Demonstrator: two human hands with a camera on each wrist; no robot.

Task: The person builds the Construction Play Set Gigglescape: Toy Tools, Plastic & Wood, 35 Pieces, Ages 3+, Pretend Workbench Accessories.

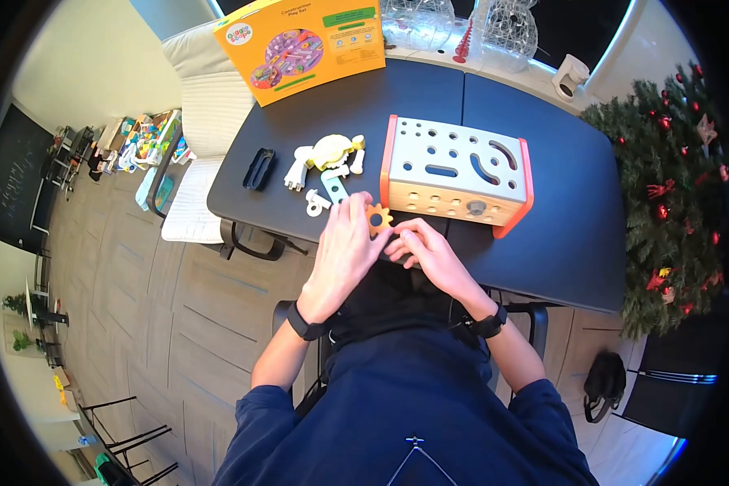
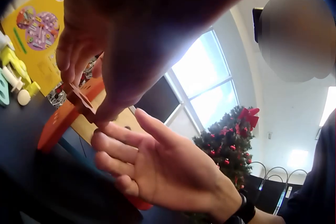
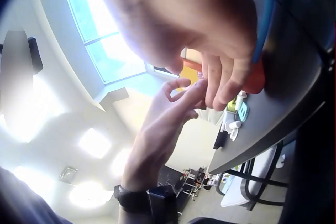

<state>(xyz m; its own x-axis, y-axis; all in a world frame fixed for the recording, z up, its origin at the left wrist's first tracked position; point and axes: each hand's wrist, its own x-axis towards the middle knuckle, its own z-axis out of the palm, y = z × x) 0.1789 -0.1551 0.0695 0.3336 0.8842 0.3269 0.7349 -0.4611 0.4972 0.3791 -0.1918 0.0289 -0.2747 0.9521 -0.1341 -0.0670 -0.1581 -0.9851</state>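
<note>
My left hand (image 1: 347,247) pinches an orange toy gear (image 1: 378,217) with a round hole between thumb and fingers, over the table's front edge. In the left wrist view the gear (image 2: 82,98) appears nearly edge-on. My right hand (image 1: 431,257) is close beside it, its fingertips right at the left thumb. The left wrist view shows the right palm (image 2: 165,169) turned up, fingers loosely extended and nothing in them. Just beyond both hands stands a toy toolbox (image 1: 454,162) with a grey holed top, wooden side and orange-red ends. A grey bolt head (image 1: 477,208) sits in its near side.
Left of the toolbox lie a teal holed strip (image 1: 333,188), white toy pieces (image 1: 316,202) and a pile of pale yellow parts (image 1: 332,151). A small black tray (image 1: 259,169) is farther left. A yellow box (image 1: 308,49) stands behind; a decorated tree (image 1: 664,194) stands right.
</note>
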